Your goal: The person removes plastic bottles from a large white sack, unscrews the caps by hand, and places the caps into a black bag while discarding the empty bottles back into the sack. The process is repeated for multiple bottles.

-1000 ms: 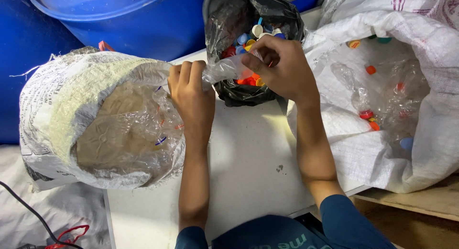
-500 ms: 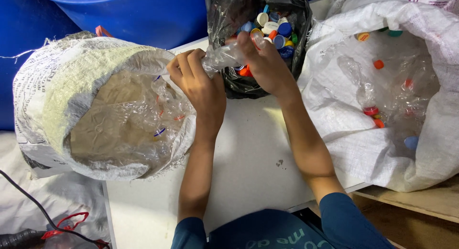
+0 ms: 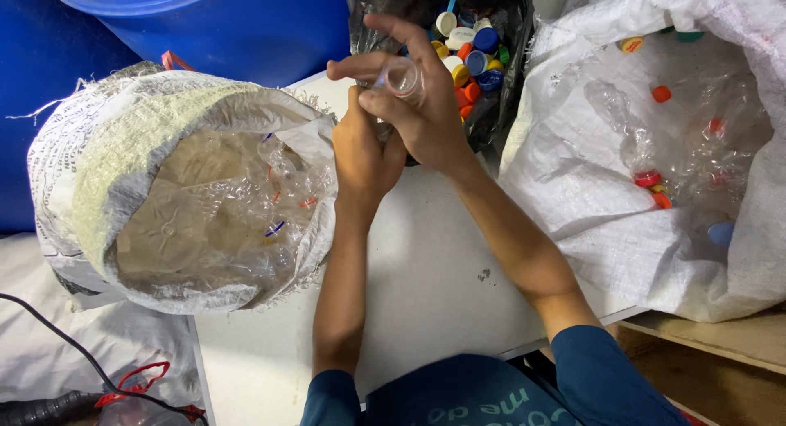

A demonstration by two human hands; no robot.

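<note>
My two hands meet over the white table, just in front of a black bag filled with several coloured bottle caps. A clear plastic bottle is held between them, its open, capless neck pointing up toward me. My left hand is wrapped around the bottle's lower part, which is mostly hidden. My right hand grips it near the neck with thumb and fingers, the index finger stretched out to the left.
A woven white sack on the left lies open, holding crushed clear bottles. A second white sack on the right holds capped bottles. A blue barrel stands behind. A black cable runs at bottom left.
My hands have drawn back from the black bag's mouth toward me. The bottle has turned so its open neck now faces up, with no cap on it.
</note>
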